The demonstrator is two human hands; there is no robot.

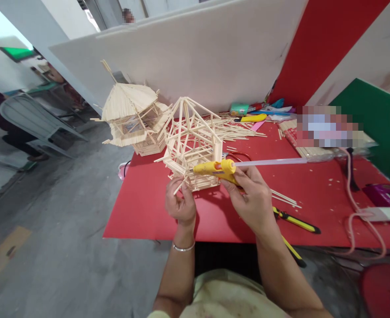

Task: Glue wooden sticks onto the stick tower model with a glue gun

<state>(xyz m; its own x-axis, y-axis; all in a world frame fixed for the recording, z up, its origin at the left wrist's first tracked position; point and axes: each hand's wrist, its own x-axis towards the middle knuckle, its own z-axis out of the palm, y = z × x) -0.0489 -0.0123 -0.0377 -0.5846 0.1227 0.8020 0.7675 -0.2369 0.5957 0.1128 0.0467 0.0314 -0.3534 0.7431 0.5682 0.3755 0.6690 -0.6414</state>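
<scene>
In my right hand [253, 194] is a yellow hot glue gun [213, 168], with a long clear glue stick [274, 162] jutting from its back end. Its nozzle points left, at the near left corner of an open wooden stick frame [195, 145] shaped like a small pavilion. My left hand [181, 203] pinches a short wooden stick [178, 187] close to that corner, just below the nozzle. Whether the nozzle touches the wood I cannot tell. Behind and left of the frame stands a second stick model [132, 117] with a covered roof.
Loose sticks [238, 128] lie heaped behind the frame. Red-handled scissors [239, 155] lie beside it, and a yellow-black utility knife [297, 221] lies at the right front. A pink cord [350, 190] and a power strip [385, 214] occupy the red table's [142, 212] right side.
</scene>
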